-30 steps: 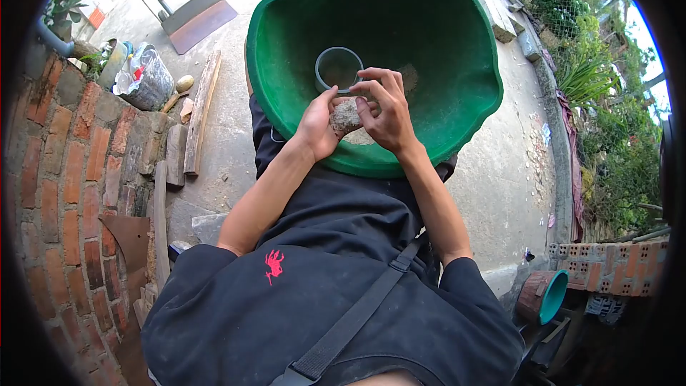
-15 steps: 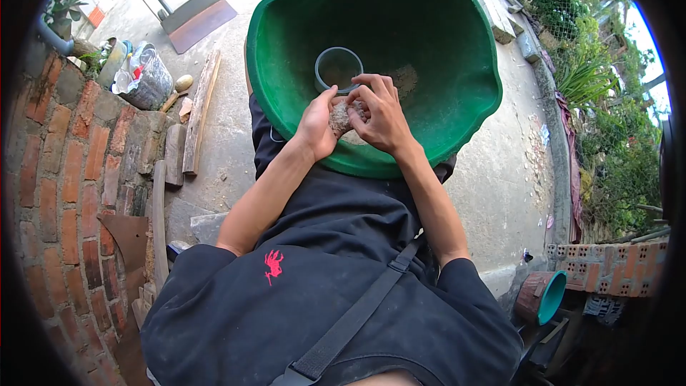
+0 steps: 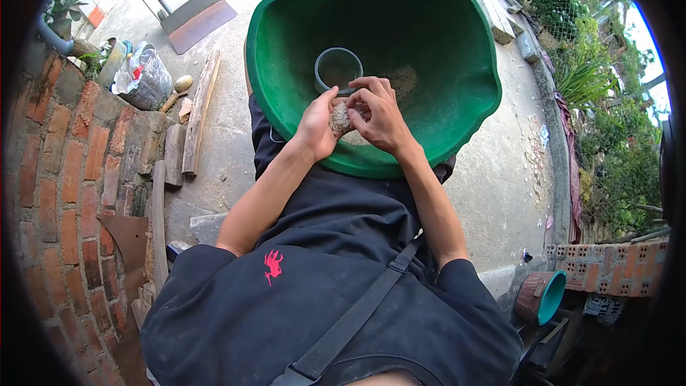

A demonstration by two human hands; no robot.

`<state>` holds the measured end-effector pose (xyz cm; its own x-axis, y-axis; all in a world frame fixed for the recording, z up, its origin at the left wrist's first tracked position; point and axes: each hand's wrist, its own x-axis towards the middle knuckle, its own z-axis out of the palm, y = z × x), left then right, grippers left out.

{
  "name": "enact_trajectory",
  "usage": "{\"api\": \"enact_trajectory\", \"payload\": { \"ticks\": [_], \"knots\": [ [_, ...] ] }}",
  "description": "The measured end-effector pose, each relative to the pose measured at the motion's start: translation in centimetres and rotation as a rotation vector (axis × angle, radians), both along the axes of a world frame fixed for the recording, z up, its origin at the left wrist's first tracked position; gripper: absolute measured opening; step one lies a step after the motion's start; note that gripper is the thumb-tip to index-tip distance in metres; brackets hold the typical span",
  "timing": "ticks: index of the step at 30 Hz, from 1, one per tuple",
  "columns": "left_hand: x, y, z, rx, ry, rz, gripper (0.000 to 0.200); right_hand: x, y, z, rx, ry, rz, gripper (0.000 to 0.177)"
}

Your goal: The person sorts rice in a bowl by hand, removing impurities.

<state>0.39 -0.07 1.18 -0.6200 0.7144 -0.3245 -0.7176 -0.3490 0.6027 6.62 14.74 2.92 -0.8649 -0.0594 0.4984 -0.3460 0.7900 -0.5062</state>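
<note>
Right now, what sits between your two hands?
A pale, crumbly lump, pinched between the left hand and right hand over the green tub, in the head view.

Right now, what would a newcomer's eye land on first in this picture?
The big green tub fills the upper middle of the view. At its near rim, the left hand and right hand grip a sandy lump between them, with a grey round pot inside the tub just beyond. A brick wall runs down the left edge.
</note>
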Motion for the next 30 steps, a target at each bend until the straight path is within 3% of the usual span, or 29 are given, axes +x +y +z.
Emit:
{"api": "enact_trajectory", "payload": {
  "ticks": [8, 11, 14, 15, 17, 19, 22, 25, 27, 30],
  "knots": [
    [0.2, -0.1, 0.8, 0.026, -0.018, -0.005, 0.047, 0.0, -0.4, 0.8, -0.112, -0.023, 0.055, 0.011],
    [0.2, -0.1, 1.1, 0.052, -0.001, -0.048, 0.048, 0.0, -0.5, 1.6, -0.082, 0.160, 0.106, 0.013],
    [-0.5, 0.3, -0.9, 0.081, -0.001, -0.045, 0.052, 0.1, -0.4, 1.8, -0.129, 0.579, 0.043, 0.022],
    [-0.3, 0.3, -0.4, 0.081, -0.001, -0.043, 0.052, 0.1, -0.5, 1.8, -0.129, 0.579, 0.045, 0.022],
    [0.1, 0.1, 0.8, 0.028, 0.007, -0.030, 0.052, 0.1, -0.8, 1.8, -0.124, 0.605, -0.174, 0.021],
    [0.1, 0.1, 0.5, 0.029, 0.000, -0.026, 0.051, -0.7, -0.4, 1.4, 0.059, 0.437, -0.203, 0.021],
    [0.0, 0.1, 0.4, 0.021, 0.006, -0.034, 0.051, -1.3, 0.0, -0.4, 0.122, 0.281, -0.285, 0.019],
    [0.0, 0.2, 0.4, 0.005, 0.005, -0.044, 0.051, -0.8, 0.6, -0.9, 0.068, 0.226, -0.325, 0.019],
    [-0.1, 0.1, 0.3, -0.006, -0.002, -0.044, 0.051, -0.8, 0.7, -1.3, -0.278, 0.068, -0.265, 0.016],
    [-0.1, 0.2, 0.2, 0.027, -0.002, -0.054, 0.050, -0.7, 0.5, -0.6, -0.345, 0.053, -0.169, 0.016]
  ]
}}
